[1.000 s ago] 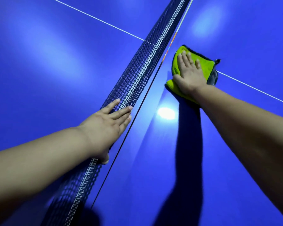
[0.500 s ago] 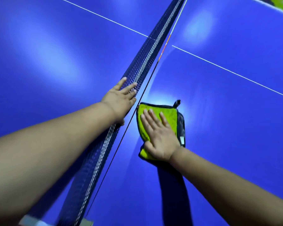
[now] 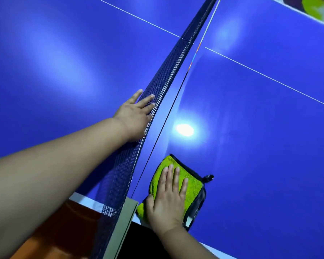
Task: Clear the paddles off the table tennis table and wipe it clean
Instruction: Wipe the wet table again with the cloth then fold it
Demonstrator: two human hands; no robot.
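A blue table tennis table [image 3: 260, 146] fills the view, split by a dark net [image 3: 168, 75] running from the bottom middle to the top right. My right hand [image 3: 166, 200] lies flat, fingers spread, on a lime-green cloth with black trim [image 3: 193, 186] at the table's near edge, just right of the net. My left hand [image 3: 137, 114] rests flat against the net's left side, pushing the mesh. No paddle is in view.
The net's grey post [image 3: 125, 217] stands at the near edge beside the cloth. Orange-brown floor [image 3: 67, 230] shows below the table edge. A green and dark object [image 3: 318, 8] lies beyond the far right corner. A lamp glare [image 3: 184, 129] reflects on the surface.
My right hand has dragged the cloth along the net toward me, from mid-table to the near edge. My left hand stays on the net.
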